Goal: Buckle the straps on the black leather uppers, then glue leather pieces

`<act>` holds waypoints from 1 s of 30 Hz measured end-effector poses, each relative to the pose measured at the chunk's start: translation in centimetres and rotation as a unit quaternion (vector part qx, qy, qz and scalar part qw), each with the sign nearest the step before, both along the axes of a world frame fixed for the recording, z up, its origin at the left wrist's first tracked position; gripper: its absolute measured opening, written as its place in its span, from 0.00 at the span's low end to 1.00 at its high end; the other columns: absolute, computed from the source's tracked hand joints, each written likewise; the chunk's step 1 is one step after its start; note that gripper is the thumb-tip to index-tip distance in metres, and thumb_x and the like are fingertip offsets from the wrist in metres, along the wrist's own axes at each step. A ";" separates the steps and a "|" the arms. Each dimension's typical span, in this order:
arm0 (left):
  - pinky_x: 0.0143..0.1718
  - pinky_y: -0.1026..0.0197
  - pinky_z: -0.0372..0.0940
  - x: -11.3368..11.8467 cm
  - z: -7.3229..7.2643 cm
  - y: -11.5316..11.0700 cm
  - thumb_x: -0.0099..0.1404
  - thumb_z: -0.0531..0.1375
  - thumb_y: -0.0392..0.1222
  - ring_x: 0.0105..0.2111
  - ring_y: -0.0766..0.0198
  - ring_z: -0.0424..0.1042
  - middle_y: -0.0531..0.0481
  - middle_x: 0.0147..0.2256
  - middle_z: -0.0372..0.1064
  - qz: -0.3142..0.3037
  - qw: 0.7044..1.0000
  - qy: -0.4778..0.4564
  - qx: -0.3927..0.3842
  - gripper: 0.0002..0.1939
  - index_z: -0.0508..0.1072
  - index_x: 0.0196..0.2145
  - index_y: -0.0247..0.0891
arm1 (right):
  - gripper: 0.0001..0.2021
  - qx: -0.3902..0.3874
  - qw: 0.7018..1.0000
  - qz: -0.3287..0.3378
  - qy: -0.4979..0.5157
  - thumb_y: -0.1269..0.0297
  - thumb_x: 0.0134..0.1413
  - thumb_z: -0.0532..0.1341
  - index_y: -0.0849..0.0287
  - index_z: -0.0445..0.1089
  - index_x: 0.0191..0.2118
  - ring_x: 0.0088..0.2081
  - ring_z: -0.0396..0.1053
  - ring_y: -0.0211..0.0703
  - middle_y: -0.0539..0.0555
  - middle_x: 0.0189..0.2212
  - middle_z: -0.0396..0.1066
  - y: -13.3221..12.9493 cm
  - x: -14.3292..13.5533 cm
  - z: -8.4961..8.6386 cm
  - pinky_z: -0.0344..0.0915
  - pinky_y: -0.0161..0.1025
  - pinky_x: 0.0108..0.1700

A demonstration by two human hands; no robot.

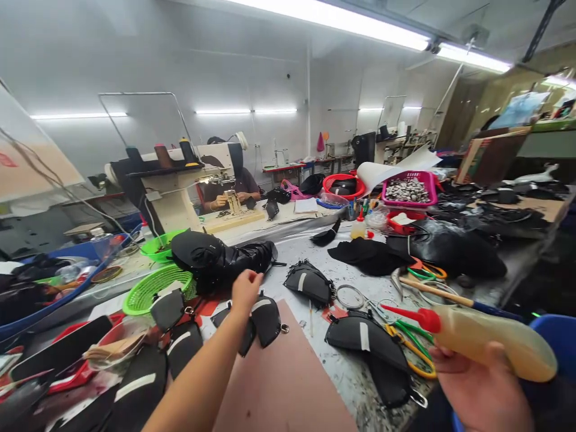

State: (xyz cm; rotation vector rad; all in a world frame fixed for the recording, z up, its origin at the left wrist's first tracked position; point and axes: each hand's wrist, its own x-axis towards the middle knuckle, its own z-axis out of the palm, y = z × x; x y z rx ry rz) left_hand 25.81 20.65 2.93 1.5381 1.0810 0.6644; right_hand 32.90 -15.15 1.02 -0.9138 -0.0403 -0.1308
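Observation:
My right hand (481, 384) is wrapped around a squeeze bottle (495, 339) of yellowish liquid, tilted so its red nozzle points left. My left hand (246, 291) reaches over the bench with fingers pinched together; whatever they hold, if anything, is too small to make out. Just below it lie black padded pieces (266, 321) with a pale strip and a metal ring, at the top of a brownish-pink board (283, 378). Behind the hand rests a bundle of black material (225, 258). More black pieces with pale strips (360, 336) lie to the right.
Yellow-handled scissors (416, 360) and a wooden-handled tool (436, 287) lie near the bottle. Green baskets (150, 294) stand at left. A sewing machine (171, 192) is behind them, with a person (243, 183) working at it. A pink basket (410, 198) of small pieces stands farther back.

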 end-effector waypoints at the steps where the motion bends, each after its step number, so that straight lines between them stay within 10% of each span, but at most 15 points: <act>1: 0.36 0.57 0.67 1.8 -1.1 -2.2 0.60 0.59 0.39 0.35 0.64 0.69 0.49 0.36 0.68 -0.031 0.999 0.009 -0.040 0.06 0.70 0.34 0.33 | 0.21 0.021 1.000 0.000 0.009 0.47 0.27 0.70 0.51 0.71 0.31 0.16 0.64 0.36 0.44 0.20 0.72 0.4 -0.1 0.3 0.64 0.33 0.16; 5: 0.25 0.64 0.65 6.7 -4.8 -9.2 0.62 0.56 0.44 0.25 0.69 0.67 0.51 0.30 0.67 -0.059 0.979 0.022 -0.192 0.11 0.68 0.37 0.32 | 0.23 0.067 0.997 0.018 0.024 0.50 0.26 0.72 0.53 0.72 0.34 0.17 0.66 0.37 0.45 0.21 0.73 -0.1 -0.1 -0.2 0.67 0.35 0.18; 9: 0.23 0.65 0.64 8.8 -5.9 -11.4 0.63 0.56 0.45 0.25 0.70 0.65 0.50 0.32 0.66 0.001 0.964 -0.026 -0.264 0.13 0.67 0.40 0.33 | 0.22 0.067 0.998 0.019 0.000 0.52 0.34 0.70 0.52 0.71 0.39 0.18 0.67 0.40 0.47 0.23 0.74 -1.9 0.9 -2.0 0.67 0.38 0.20; 22: 0.23 0.67 0.64 1.9 -0.7 -13.1 0.53 0.54 0.27 0.20 0.68 0.68 0.52 0.21 0.68 -0.033 0.895 -0.260 -0.362 0.06 0.67 0.24 0.33 | 0.19 0.115 0.992 0.052 0.012 0.52 0.32 0.70 0.51 0.73 0.35 0.22 0.71 0.41 0.47 0.26 0.76 -0.4 0.3 -1.5 0.68 0.34 0.20; 30: 0.29 0.65 0.67 -3.0 2.4 -16.6 0.42 0.64 0.30 0.30 0.62 0.72 0.51 0.30 0.74 -0.156 0.890 -0.289 -0.317 0.24 0.71 0.40 0.38 | 0.26 0.059 0.989 0.033 -0.129 0.56 0.28 0.73 0.46 0.70 0.40 0.31 0.73 0.43 0.47 0.31 0.75 -0.1 -1.4 -0.6 0.72 0.37 0.29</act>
